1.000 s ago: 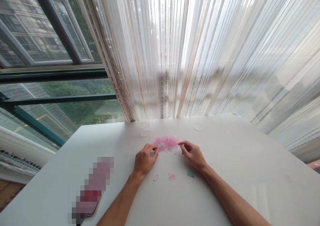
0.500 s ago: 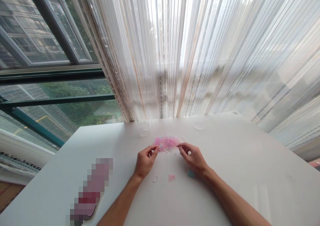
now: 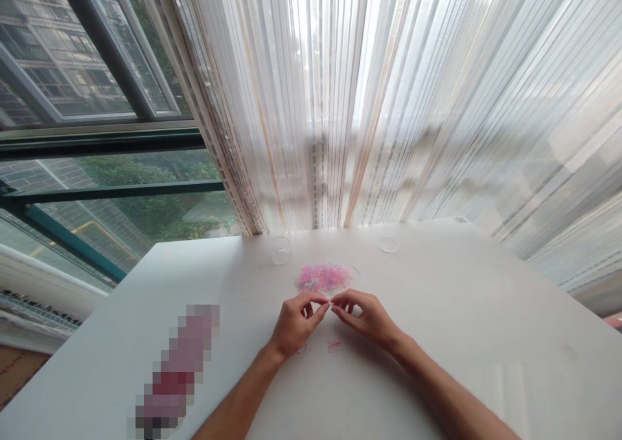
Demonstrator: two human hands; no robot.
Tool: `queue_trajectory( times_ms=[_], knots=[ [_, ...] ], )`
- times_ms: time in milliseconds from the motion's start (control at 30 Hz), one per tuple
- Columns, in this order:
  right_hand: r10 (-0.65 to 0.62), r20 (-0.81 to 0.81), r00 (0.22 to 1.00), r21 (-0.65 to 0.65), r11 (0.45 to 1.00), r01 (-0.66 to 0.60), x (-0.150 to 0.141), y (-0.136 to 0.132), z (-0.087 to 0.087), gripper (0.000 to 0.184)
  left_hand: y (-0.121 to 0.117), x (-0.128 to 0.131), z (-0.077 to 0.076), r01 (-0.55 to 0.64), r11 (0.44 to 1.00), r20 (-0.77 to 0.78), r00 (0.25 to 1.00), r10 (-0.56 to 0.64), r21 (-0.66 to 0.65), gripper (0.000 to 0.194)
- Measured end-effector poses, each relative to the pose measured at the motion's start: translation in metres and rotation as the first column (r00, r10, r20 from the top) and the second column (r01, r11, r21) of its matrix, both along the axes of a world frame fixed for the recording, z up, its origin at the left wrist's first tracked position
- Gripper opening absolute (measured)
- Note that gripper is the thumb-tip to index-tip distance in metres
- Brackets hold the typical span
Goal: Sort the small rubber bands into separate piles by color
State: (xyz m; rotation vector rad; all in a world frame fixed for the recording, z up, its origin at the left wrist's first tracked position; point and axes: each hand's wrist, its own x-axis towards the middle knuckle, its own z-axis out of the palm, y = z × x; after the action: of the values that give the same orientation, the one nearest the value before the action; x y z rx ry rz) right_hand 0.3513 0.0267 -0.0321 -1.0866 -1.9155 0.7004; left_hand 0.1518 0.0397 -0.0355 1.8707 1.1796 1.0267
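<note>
My left hand [image 3: 297, 323] and my right hand [image 3: 367, 317] meet at the fingertips over the white table, both in a pinch. A tiny pale bit that looks like a small rubber band [image 3: 330, 303] shows between the tips. Just beyond my fingers lies a loose pile of pink, white and bluish rubber bands [image 3: 323, 277]. A few pink bands [image 3: 334, 345] rest on the near side of the hands. One pale loop [image 3: 302, 348] is partly covered by my left hand.
Toward the table's [image 3: 466, 284] far edge stand a small clear cup [image 3: 280, 250] and a clear round lid [image 3: 389, 244]. At the left lies a blurred-out pinkish object [image 3: 177, 369]. Curtains [image 3: 330, 135] hang behind, with a window [image 3: 121, 168] at the left.
Both hands have come together and nearer to me, away from the pile's edges, until their fingertips meet. The small blue-green bit near my right wrist is now hidden.
</note>
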Motion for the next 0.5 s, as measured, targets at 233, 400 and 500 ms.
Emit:
queue_trajectory(
  times_ms=[233, 400, 500],
  knots=[
    [-0.017, -0.013, 1.000, -0.045, 0.999, 0.016, 0.0005, 0.0000, 0.0011, 0.021, -0.0010, 0.0009, 0.0017, 0.030, 0.999, -0.011, 1.000, -0.030, 0.013, 0.019],
    [-0.050, -0.062, 0.997, -0.078, 0.996, 0.045, 0.0006, 0.0001, 0.0036, 0.020, -0.0008, 0.0012, 0.0015, 0.041, 0.999, 0.003, 0.999, -0.041, -0.011, 0.020],
    [-0.062, -0.063, 0.996, -0.093, 0.994, 0.056, 0.0006, 0.0004, 0.0048, 0.020, 0.0000, 0.0011, 0.0006, 0.014, 1.000, -0.012, 1.000, -0.014, 0.014, 0.019]
  ],
)
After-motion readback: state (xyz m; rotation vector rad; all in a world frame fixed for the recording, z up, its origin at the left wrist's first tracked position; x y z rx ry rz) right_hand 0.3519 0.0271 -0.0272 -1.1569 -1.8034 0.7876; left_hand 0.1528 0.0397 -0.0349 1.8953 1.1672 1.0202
